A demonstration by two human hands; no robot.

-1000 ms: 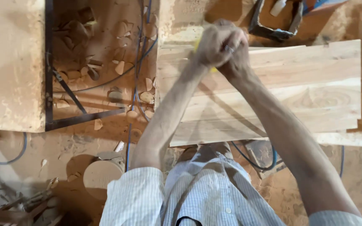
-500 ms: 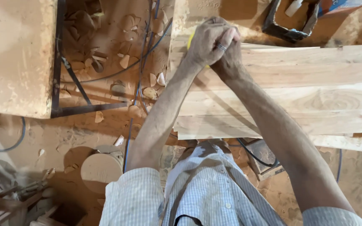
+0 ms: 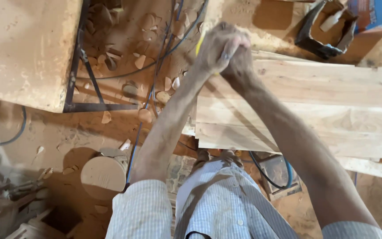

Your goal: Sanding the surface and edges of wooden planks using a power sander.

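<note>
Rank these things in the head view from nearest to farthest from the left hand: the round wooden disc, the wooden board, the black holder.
1. Wooden board: right beneath the left hand.
2. Black holder: upper right, beyond the board.
3. Round wooden disc: far lower left, on the floor.

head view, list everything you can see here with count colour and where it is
wooden boards: several, pale tan, stacked at right under the hands
yellow tool: one, only a thin yellow part shows, gripped in the clasped hands
workbench: one, sawdust-covered tan top on a dark metal frame, upper left
wood offcuts: many, light brown, scattered on the floor at top centre
cables: a few, blue and dark, running across the floor
round wooden block: one, tan, lower left floor
dark tray: one, black, top right
blue box: one, top right corner
shirt: pale checked, bottom
left hand: closed around the yellow tool
right hand: clasped against the left hand
</note>
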